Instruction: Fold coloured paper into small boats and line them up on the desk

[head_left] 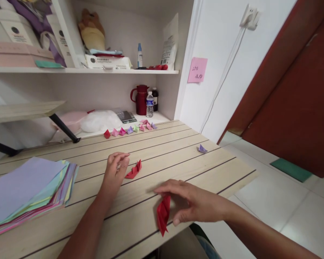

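red paper is folded into two pieces on the striped table point(135, 230), both to the right of the paper stack point(27, 190). the first, the nearer red fold point(162, 216), is well to the right of the stack, at the near edge of the table. the right hand point(191, 201) of the person arches over its far end, with the thumb spread away from the fingers and apart from the paper. this hand is rather wide and does not close on the fold; whether a fingertip touches it, one cannot tell. the second, the red boat point(135, 171), rests less far to the right of the stack. just beside it is the left hand point(116, 166), half unfolded, with fingers loosely bent and nothing inside. beyond the stack and to its right, a row of small paper boats point(122, 131) in several colours stands along the far side. one purple boat point(202, 149) sits alone, farthest to the right of the stack. beyond the row there are a dark red jug point(142, 102) and a clear bottle point(149, 104).
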A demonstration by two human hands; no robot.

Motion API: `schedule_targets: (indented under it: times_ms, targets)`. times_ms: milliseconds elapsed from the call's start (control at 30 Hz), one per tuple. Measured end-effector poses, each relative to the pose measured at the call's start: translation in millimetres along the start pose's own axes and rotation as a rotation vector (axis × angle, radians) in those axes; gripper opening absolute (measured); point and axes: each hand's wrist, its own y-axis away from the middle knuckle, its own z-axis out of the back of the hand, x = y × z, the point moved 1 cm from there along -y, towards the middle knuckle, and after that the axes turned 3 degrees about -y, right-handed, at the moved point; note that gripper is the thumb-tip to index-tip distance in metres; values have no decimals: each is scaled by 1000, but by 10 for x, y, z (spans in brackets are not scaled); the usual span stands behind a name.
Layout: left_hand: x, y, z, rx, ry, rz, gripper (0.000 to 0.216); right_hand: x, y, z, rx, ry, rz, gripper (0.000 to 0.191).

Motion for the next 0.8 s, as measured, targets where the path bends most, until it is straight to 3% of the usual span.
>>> schedule_targets:
  times_ms: [233,400,533,633,800]
  targets:
    - [-59,69,-79,146,-201,-142,42,-125,-304,-120,-103,116,-60,28]
    - [-43,71,-126,182,-336,-193,54,-276,-633,133,-148,-10,-187,23]
    - [-37,54,-121,266,-457,-225,33,-365,-923,359,-101,-147,-219,17]
    - [19,18,11,238,-615,-163,19,-441,-1134,383,-73,-277,-242,16]
    - [260,-15,473,52,-924,87,26,-604,-1377,196,-185,-395,-255,20]
